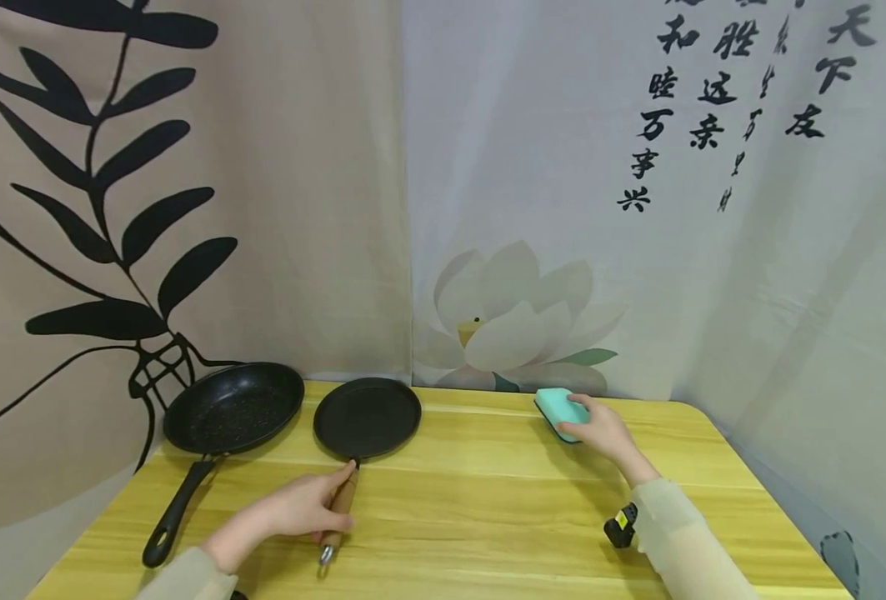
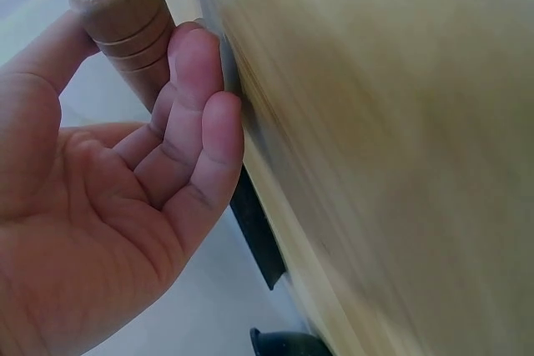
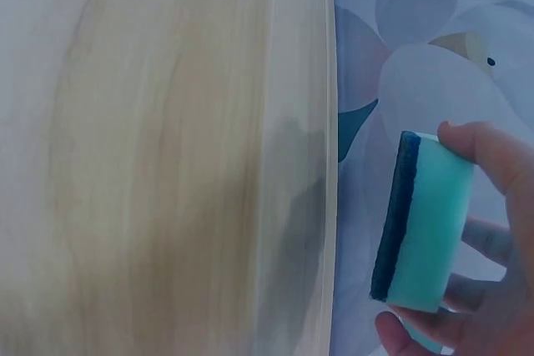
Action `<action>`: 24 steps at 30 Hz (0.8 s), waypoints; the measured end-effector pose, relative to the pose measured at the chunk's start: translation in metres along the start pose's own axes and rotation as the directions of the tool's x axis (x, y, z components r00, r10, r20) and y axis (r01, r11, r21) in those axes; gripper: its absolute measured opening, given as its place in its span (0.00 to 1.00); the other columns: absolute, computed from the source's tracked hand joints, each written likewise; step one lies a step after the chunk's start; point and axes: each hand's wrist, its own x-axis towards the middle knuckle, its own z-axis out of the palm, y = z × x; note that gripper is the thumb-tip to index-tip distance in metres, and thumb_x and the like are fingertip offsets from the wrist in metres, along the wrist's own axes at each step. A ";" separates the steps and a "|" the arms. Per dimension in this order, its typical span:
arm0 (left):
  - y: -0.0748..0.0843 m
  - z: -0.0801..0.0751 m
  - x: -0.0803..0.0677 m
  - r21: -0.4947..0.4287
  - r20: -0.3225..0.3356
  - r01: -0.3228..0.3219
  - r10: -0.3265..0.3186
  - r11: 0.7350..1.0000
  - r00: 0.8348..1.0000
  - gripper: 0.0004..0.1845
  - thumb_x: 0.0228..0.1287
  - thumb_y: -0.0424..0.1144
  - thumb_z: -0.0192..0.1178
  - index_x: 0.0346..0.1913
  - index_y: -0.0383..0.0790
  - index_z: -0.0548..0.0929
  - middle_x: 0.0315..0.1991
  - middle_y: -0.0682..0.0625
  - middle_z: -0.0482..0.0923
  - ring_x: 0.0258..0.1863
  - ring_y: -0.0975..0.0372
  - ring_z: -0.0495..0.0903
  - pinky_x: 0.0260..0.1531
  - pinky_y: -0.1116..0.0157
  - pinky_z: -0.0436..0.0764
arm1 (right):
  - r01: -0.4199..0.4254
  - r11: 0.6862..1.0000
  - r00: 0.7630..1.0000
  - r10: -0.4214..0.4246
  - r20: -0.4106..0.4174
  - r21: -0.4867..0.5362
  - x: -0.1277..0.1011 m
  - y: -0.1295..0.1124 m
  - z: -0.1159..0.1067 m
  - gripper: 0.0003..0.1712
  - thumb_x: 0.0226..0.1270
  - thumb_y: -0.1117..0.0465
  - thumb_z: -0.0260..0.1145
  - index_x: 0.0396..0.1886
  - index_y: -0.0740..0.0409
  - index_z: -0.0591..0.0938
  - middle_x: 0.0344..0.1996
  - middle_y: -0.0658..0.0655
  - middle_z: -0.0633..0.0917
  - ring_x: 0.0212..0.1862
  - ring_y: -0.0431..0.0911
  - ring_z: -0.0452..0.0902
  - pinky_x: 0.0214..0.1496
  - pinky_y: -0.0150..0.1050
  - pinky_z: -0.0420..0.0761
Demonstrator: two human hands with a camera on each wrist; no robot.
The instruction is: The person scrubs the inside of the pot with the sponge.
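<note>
In the head view my left hand point(image 1: 292, 508) pinches the wooden handle point(image 1: 343, 504) of a flat round black pan point(image 1: 367, 417). The left wrist view shows this handle point(image 2: 138, 35), with a metal ring at its end, between thumb and fingers, the fingers close to the tabletop. My right hand point(image 1: 603, 432) grips a turquoise sponge point(image 1: 560, 408) near the table's far edge, thumb on one side and fingers on the other. Seen from the right wrist, the sponge point(image 3: 430, 227) has a dark scouring layer facing the table and is held off the wood.
A deeper black frying pan point(image 1: 232, 408) stands at the left, its black handle point(image 1: 176, 517) pointing to the front. The yellow wooden table point(image 1: 473, 500) ends at a printed curtain point(image 1: 322, 208) behind. A small black device point(image 1: 621, 525) is on the right wrist.
</note>
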 end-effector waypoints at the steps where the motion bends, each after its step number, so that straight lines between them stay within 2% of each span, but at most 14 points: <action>1: 0.000 0.000 0.001 0.002 0.000 0.000 0.000 1.000 1.000 0.48 0.62 0.46 0.66 0.73 0.23 0.50 0.13 0.50 0.76 0.11 0.57 0.76 0.12 0.70 0.67 | 0.002 1.000 1.000 -0.002 -0.003 -0.001 0.000 -0.001 0.000 0.42 0.61 0.47 0.70 0.68 0.64 0.69 0.62 0.72 0.72 0.60 0.67 0.69 0.57 0.62 0.71; 8: 0.004 0.006 0.006 0.006 0.009 -0.024 0.024 1.000 1.000 0.48 0.62 0.46 0.66 0.73 0.24 0.50 0.13 0.52 0.76 0.11 0.60 0.75 0.11 0.71 0.66 | 0.020 1.000 1.000 -0.020 -0.016 -0.013 0.003 0.000 0.003 0.41 0.59 0.47 0.70 0.67 0.65 0.71 0.62 0.71 0.73 0.60 0.67 0.70 0.57 0.62 0.72; 17: 0.014 0.012 0.011 0.004 0.029 -0.047 0.047 0.999 0.998 0.47 0.62 0.46 0.65 0.73 0.24 0.52 0.13 0.53 0.75 0.09 0.67 0.69 0.11 0.73 0.62 | 0.017 1.000 1.000 -0.017 0.011 0.004 0.007 -0.010 0.011 0.41 0.60 0.47 0.70 0.68 0.62 0.71 0.63 0.69 0.73 0.61 0.65 0.69 0.59 0.61 0.71; 24: 0.020 0.015 0.015 0.002 0.042 -0.043 0.042 0.999 0.998 0.47 0.62 0.46 0.66 0.73 0.24 0.52 0.13 0.52 0.75 0.10 0.64 0.72 0.11 0.72 0.65 | 0.035 0.999 0.999 -0.035 0.014 0.009 0.010 -0.020 0.016 0.40 0.59 0.48 0.71 0.67 0.61 0.72 0.61 0.69 0.75 0.59 0.64 0.72 0.56 0.59 0.73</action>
